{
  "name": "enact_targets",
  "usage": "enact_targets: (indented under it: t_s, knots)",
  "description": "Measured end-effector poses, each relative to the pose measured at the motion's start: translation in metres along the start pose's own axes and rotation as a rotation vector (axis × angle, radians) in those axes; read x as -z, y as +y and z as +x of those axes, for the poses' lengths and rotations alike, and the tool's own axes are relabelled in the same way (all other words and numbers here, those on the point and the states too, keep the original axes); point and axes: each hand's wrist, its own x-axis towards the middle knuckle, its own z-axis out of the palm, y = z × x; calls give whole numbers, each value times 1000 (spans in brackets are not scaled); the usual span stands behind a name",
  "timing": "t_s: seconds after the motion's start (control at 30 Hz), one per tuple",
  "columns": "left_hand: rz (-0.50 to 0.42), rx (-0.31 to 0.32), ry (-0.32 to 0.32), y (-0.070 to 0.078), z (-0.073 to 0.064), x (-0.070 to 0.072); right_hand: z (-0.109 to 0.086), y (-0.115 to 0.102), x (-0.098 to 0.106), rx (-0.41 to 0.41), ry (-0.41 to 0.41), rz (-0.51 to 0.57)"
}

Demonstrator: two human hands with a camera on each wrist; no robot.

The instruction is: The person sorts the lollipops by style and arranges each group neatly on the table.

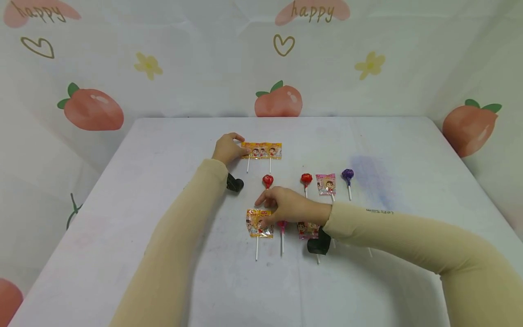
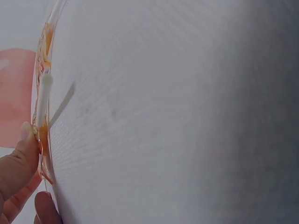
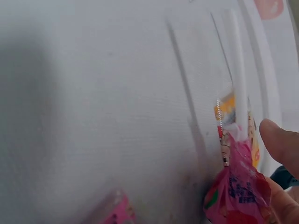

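Left hand (image 1: 229,149) pinches the near-side end of a pair of orange-wrapped lollipops (image 1: 273,150), side by side toward the desk's (image 1: 163,136) far edge. Right hand (image 1: 288,204), thumb and fingers parted, is at another orange-wrapped lollipop (image 1: 254,219) nearer the wearer. Step looks like grouping matching wrappers; next move likely calls for a careful pinch, sparing the adjacent pink lollipop (image 3: 238,196).

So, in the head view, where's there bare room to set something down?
Bare table: left of the left sleeve; right of the purple lollipop, above the right sleeve, blue stain aside; and at front, between both sleeves, below the lollipop sticks. It's crowded mid-table, where lollipops lie close around and partly under the right hand.
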Motion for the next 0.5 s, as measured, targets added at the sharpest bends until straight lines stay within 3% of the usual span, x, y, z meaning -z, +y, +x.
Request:
enact_targets:
  t_s: [0.5]
  knots:
    - [9, -3, 13, -1, 1, -1, 2, -1, -5, 19, 11, -55]
